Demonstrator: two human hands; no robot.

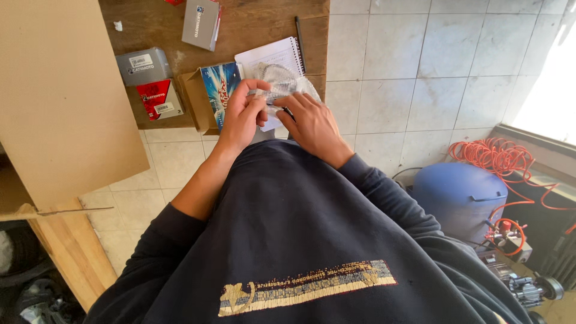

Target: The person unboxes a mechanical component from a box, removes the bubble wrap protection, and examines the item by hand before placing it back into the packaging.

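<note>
We look down past a dark navy sweatshirt (312,240), soft and creased, which fills the near half of the view. At far left a flat sheet of brown cardboard (60,90) hides part of the wooden tabletop (252,27), whose grain is worn and scuffed. At right, a rounded blue tank (459,195) stands on the pale tiled floor (408,66), with coiled orange hose (498,156) beside it; the machine parts below it are cut off by the frame edge.

On the tabletop lie a spiral-bound notebook (273,57) with a dark pen (299,36) at its right, an open cardboard box with a glossy blue panel (219,84), a red packet (157,97), and two grey boxes (144,65), (201,23).

The smallest item, a crinkled clear plastic bag (285,84), sits above the near edge of the tabletop, over the notebook. Both hands grip it: the left hand (243,114) pinches its left edge, the right hand (312,123) closes on its near edge. Thin wire-like contents show faintly inside; we cannot make them out.
</note>
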